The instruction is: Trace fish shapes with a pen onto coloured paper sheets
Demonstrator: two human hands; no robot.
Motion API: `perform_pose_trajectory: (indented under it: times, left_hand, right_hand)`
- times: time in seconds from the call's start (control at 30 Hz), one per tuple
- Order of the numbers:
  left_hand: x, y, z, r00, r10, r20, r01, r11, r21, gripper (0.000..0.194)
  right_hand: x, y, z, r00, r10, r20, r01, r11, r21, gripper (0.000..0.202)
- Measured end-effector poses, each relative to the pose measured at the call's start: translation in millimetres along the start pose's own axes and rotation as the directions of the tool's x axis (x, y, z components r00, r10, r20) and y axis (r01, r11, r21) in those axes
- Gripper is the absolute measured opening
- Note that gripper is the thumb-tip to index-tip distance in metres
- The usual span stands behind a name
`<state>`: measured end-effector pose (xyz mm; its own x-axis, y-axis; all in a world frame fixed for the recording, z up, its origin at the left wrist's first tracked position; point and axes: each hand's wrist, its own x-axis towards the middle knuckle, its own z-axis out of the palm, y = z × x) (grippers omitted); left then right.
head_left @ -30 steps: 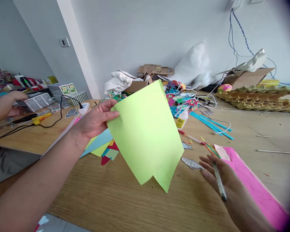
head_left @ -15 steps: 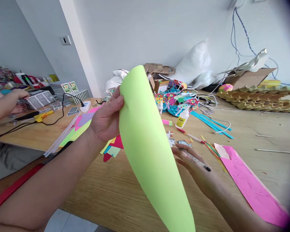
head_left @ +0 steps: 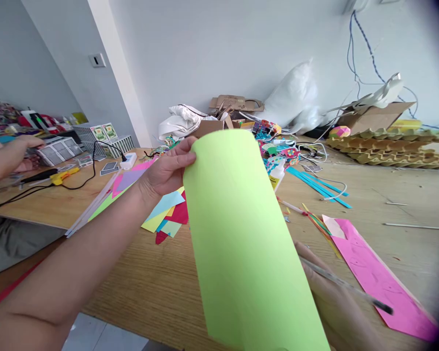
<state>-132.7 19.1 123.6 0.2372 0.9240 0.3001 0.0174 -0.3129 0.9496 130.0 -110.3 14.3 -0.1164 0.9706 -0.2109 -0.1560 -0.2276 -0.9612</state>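
A large lime-green sheet of paper (head_left: pixel 241 224), curved over at its top, hangs in front of me. My left hand (head_left: pixel 173 165) pinches its upper left edge between thumb and fingers. Low on the right, my right hand (head_left: pixel 325 287) is partly behind the sheet and blurred. It holds a marker pen (head_left: pixel 344 282), whose dark end points down to the right. The fingertips of that hand are hidden by the paper. Beside it lies a pink strip of paper (head_left: pixel 373 278) with pen marks.
Coloured paper pieces (head_left: pixel 168 214) lie left of the sheet. Behind it stand a glue bottle (head_left: pixel 276 175), blue strips (head_left: pixel 322 185) and egg trays (head_left: pixel 391 148). Far left, another person's arm (head_left: pixel 7 158) is near a yellow glue gun (head_left: pixel 64 175) with a black cord.
The green sheet has turned to face me more broadly and its top has dropped. My right hand with the marker pen has moved down and right, partly behind the paper.
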Motion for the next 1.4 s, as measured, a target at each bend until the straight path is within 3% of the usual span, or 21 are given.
perform_pose_trajectory:
  times: [0.13, 0.27, 0.33, 0.43, 0.5, 0.57, 0.67, 0.73, 1.13, 1.3, 1.4]
  left_hand:
    - [12.3, -37.8, -27.1, 0.980, -0.140, 0.144, 0.142, 0.990, 0.001, 0.037]
    - [20.6, -62.2, -38.9, 0.945, -0.284, 0.163, 0.258, 0.952, 0.164, 0.039]
    - [23.8, -72.0, -42.7, 0.935, -0.323, 0.144, 0.284, 0.928, 0.241, 0.040]
    - [28.4, -84.9, -48.2, 0.934, -0.338, 0.116, 0.294, 0.912, 0.287, 0.040]
    - [31.2, -91.7, -50.9, 0.938, -0.334, 0.090, 0.292, 0.903, 0.315, 0.040]
    - [33.1, -97.3, -51.6, 0.945, -0.320, 0.059, 0.283, 0.897, 0.339, 0.039]
    - [33.7, -104.8, -49.1, 0.958, -0.288, 0.009, 0.265, 0.893, 0.364, 0.040]
    - [32.5, -109.6, -46.4, 0.963, -0.270, -0.017, 0.256, 0.890, 0.378, 0.042]
    - [22.8, -125.7, -34.0, 0.979, -0.196, -0.060, 0.197, 0.811, 0.550, 0.035]
    - [28.2, -130.9, -32.0, 0.991, -0.101, -0.089, 0.135, 0.690, 0.711, 0.027]
    - [32.1, -127.7, -25.5, 0.999, -0.004, -0.050, 0.043, 0.588, 0.808, 0.030]
  right_hand:
    - [-4.5, 7.3, -11.3, 0.994, 0.012, -0.106, -0.028, 0.989, -0.148, 0.034]
    - [7.5, 16.5, -32.0, 0.967, -0.205, -0.150, 0.109, 0.869, -0.483, 0.031]
    - [16.2, 12.3, -43.6, 0.945, -0.282, -0.166, 0.114, 0.759, -0.641, 0.027]
    - [32.7, -7.5, -55.2, 0.927, -0.361, -0.101, 0.096, 0.490, -0.866, 0.023]
    - [47.7, -22.6, -58.0, 0.919, -0.391, -0.058, 0.106, 0.386, -0.916, 0.027]
    - [65.5, -33.3, -58.4, 0.935, -0.351, 0.041, 0.163, 0.325, -0.931, 0.028]
    - [92.0, -38.6, -56.9, 0.928, -0.321, 0.189, 0.227, 0.087, -0.970, 0.026]
    - [105.4, -37.7, -54.5, 0.933, -0.250, 0.259, 0.266, -0.009, -0.964, 0.022]
    - [123.7, -34.1, -37.0, 0.950, -0.153, 0.273, 0.265, -0.072, -0.962, 0.013]
    - [123.3, -28.2, -46.6, 0.951, -0.175, 0.256, 0.247, -0.070, -0.966, 0.014]
    - [119.1, -25.1, -56.3, 0.945, -0.219, 0.244, 0.244, -0.027, -0.970, 0.022]
